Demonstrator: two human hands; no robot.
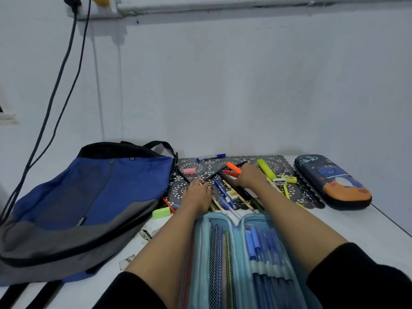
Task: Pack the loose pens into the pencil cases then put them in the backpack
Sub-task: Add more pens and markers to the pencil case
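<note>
The loose pens point(225, 195) mostly lie in a heap on a black-and-white patterned mat point(275, 162) in the middle of the table point(367, 230), just beyond the open light-blue pencil case point(201, 230) nearest the person; that case is partly filled, with a row of blue pens point(265, 253) tucked under its elastic loops on one side and a few more behind the mesh pocket point(217, 253) on the other.

The left hand point(197, 192) rests flat on the near end of the heap, fingers straight and slightly spread, pinching nothing; the right hand point(249, 177) reaches further in, fingers curled down over a red pen and an orange highlighter point(233, 168); whether they actually grip anything I cannot tell from here.

From where I stand, the job looks perhaps a third done; 1 case is half loaded, while the second, the dark dinosaur-print pencil case point(334, 184), sits zipped at the right end of the mat, apparently untouched. Still out are a green highlighter point(266, 171), a blue marker point(210, 157) at the far edge, a pink eraser point(189, 171), a green eraser point(161, 212), and small white and yellow ones by the right wrist.

The blue-and-grey backpack point(89, 192) lies flat on the left, touching the mat's edge; neither case is in it yet.
</note>
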